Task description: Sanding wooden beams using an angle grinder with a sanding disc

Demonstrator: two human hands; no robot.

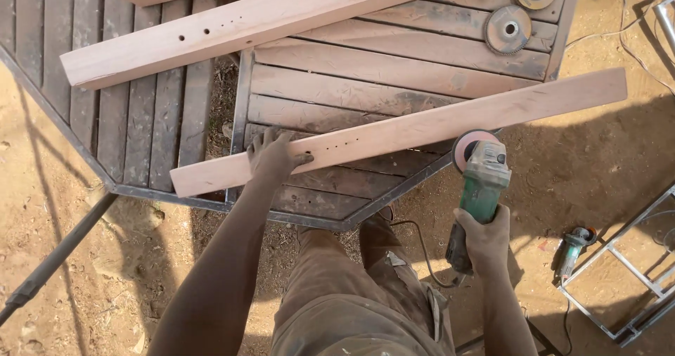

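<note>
While the left hand (273, 156) presses flat on a long pale wooden plank (422, 127) lying across a slatted octagonal table (365, 68), the right hand (485, 238) is wrapped around the body of a green angle grinder (478, 187), its disc (465, 145) at the plank's near edge, just ahead of that grip. The plank looks stiff and fairly heavy, best steadied from above near its small drilled holes (337, 145), just right of the pressing palm. Its far end overhangs the table, well beyond the grinder. The disc's contact point is hard to make out; the grinder's cord (422, 250) disappears behind the person's leg.
</note>
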